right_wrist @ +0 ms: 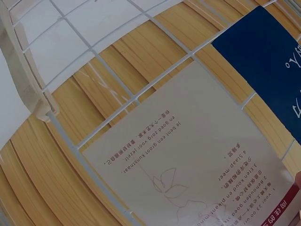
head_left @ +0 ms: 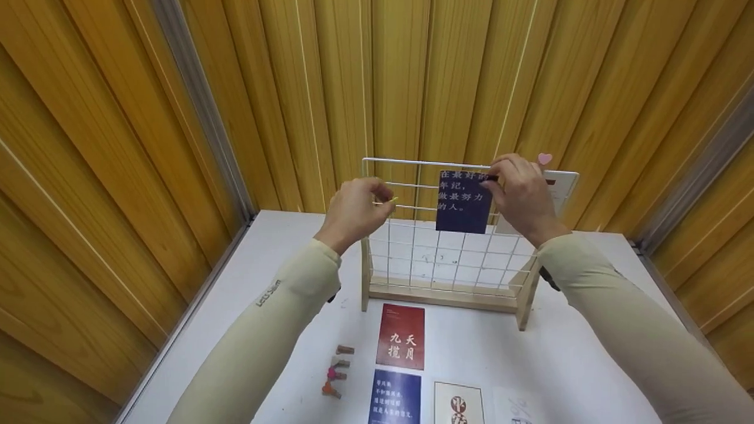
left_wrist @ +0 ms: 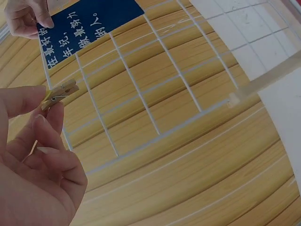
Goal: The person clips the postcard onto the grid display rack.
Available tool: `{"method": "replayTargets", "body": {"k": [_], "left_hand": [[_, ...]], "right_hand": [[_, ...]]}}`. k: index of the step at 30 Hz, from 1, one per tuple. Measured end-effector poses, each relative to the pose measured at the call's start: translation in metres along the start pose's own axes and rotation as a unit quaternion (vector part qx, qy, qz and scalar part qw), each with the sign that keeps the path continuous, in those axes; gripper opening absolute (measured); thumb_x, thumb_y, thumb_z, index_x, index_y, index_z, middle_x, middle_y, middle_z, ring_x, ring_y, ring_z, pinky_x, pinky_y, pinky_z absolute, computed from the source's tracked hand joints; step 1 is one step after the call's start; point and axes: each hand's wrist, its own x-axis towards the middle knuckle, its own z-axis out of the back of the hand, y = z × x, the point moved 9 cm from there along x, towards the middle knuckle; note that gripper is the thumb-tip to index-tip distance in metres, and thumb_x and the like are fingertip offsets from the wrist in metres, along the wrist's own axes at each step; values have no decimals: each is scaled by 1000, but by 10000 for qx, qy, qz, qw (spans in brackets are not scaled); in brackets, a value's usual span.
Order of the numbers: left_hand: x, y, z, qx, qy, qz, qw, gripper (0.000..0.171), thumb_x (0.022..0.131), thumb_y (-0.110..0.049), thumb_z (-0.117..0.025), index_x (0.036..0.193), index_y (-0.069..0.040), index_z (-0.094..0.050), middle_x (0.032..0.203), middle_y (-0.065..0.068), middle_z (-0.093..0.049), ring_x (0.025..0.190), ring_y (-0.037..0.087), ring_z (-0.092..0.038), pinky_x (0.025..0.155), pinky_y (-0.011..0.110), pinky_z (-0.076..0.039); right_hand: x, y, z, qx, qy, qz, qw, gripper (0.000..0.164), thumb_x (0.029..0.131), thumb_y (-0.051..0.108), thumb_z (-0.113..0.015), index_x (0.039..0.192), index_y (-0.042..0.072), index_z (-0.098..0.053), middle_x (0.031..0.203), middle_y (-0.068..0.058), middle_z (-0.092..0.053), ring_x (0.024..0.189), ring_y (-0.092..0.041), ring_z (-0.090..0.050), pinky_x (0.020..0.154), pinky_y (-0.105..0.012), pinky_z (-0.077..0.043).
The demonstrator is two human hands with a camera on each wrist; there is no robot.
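Note:
My left hand [head_left: 359,206] pinches a small wooden clothespin [left_wrist: 61,93] between thumb and fingertip; a bit of yellow shows at its gripped end. The clothespin is beside the left part of a white wire grid [head_left: 414,235], apart from the card. My right hand [head_left: 521,191] pinches a dark blue card [head_left: 462,215] with white writing by its upper right corner. That card is upright against the grid, just below the top bar. To its right a white printed card [right_wrist: 188,150] hangs on the grid, partly hidden by my right hand in the head view.
A pink heart clip [head_left: 545,158] sits on the top bar. Wooden feet [head_left: 442,294] carry the grid on a white table [head_left: 283,235]. In front lie a red card [head_left: 400,330], a blue card [head_left: 396,391], a cream card [head_left: 471,391] and several clothespins [head_left: 337,374].

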Motion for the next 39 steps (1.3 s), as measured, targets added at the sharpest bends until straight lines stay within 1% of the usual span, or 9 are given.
{"method": "replayTargets", "body": {"k": [6, 8, 13, 16, 20, 22, 26, 31, 39], "left_hand": [[21, -32, -6, 202, 1, -572, 9982, 16, 92, -17, -68, 104, -9, -74, 99, -1, -71, 94, 16, -65, 84, 35, -50], [26, -40, -9, 272, 48, -687, 9973, 15, 93, -17, -68, 104, -10, -74, 99, -1, -71, 92, 15, -64, 83, 34, -50], [36, -55, -13, 370, 153, -841, 9956, 16, 94, -17, -67, 106, -10, -75, 101, -2, -71, 93, 14, -64, 82, 32, -51], [42, -62, -13, 493, 158, -1034, 9933, 16, 94, -16, -67, 106, -9, -75, 101, 0, -72, 95, 14, -65, 83, 31, -50], [48, -72, -13, 660, 133, -1316, 9890, 16, 92, -14, -68, 105, -9, -76, 101, 0, -73, 97, 16, -63, 91, 33, -45], [50, -75, -14, 709, 116, -1407, 9874, 16, 92, -14, -68, 105, -10, -76, 102, -1, -73, 100, 17, -62, 97, 39, -40], [53, -77, -18, 834, 111, -1473, 9855, 17, 92, -15, -67, 107, -13, -76, 104, -3, -73, 103, 17, -60, 98, 47, -35], [57, -76, -21, 962, 163, -1450, 9846, 17, 93, -17, -69, 108, -14, -76, 105, -4, -73, 102, 15, -59, 94, 44, -34], [63, -81, -15, 1237, 134, -1532, 9803, 15, 92, -19, -72, 106, -17, -78, 104, -8, -73, 102, 13, -57, 90, 42, -33]], "right_hand": [[1, 1, 0, 128, -101, -91, 9998, 18, 86, -1, -74, 98, -6, -62, 95, -20, -65, 92, -35, -61, 80, -48, -41], [1, 1, 0, 183, -131, -107, 9997, 17, 86, -1, -74, 97, -6, -62, 94, -19, -65, 91, -35, -62, 78, -48, -41], [0, 3, 0, 251, -210, -72, 9994, 16, 86, -2, -74, 95, -5, -61, 92, -18, -65, 88, -34, -62, 79, -49, -43], [-1, 5, 0, 264, -260, -27, 9993, 16, 85, -3, -74, 95, -5, -62, 91, -18, -65, 87, -34, -62, 78, -48, -43], [-1, 9, -2, 249, -256, 50, 9993, 17, 85, -3, -75, 95, -6, -62, 91, -18, -64, 88, -34, -62, 76, -48, -40], [-2, 10, -3, 202, -219, 52, 9995, 17, 85, -2, -75, 95, -6, -62, 92, -18, -64, 88, -33, -61, 77, -48, -40], [-2, 11, -5, 148, -169, -45, 9997, 16, 85, 0, -75, 95, -5, -63, 92, -17, -64, 89, -33, -62, 78, -48, -41], [-1, 15, -6, 176, -202, -75, 9996, 16, 86, -1, -74, 96, -6, -63, 91, -18, -64, 87, -34, -62, 81, -49, -43], [6, 21, -7, 331, -348, 1, 9988, 16, 85, -2, -75, 94, -6, -62, 89, -18, -63, 84, -34, -61, 83, -50, -44]]}}
